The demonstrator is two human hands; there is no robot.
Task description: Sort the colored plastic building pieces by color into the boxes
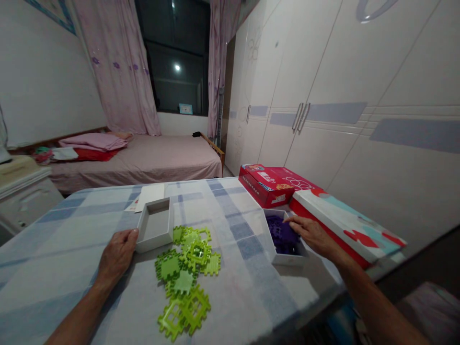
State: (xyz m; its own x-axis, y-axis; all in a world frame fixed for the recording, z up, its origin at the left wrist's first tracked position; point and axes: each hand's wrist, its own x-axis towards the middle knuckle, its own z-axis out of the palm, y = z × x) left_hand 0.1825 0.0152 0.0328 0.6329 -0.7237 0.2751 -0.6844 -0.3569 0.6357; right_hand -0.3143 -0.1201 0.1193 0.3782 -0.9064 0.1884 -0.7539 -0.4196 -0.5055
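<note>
My left hand [117, 256] rests on the table with its fingers curled against the near corner of an empty white box [155, 225]. Just right of that box lies a heap of several green plastic interlocking tiles [185, 273]. My right hand [312, 235] reaches into a second white box [287, 258] filled with purple tiles [282, 234], fingers stretched over them. I cannot make out whether the fingers grip a tile.
The table wears a blue-and-white checked cloth [233, 287]. A red box [269, 184] and a long red-and-white lid [345, 223] lie at its right edge, beside white wardrobe doors [323, 110]. A white card [149, 195] lies behind the empty box. A bed [151, 158] stands beyond.
</note>
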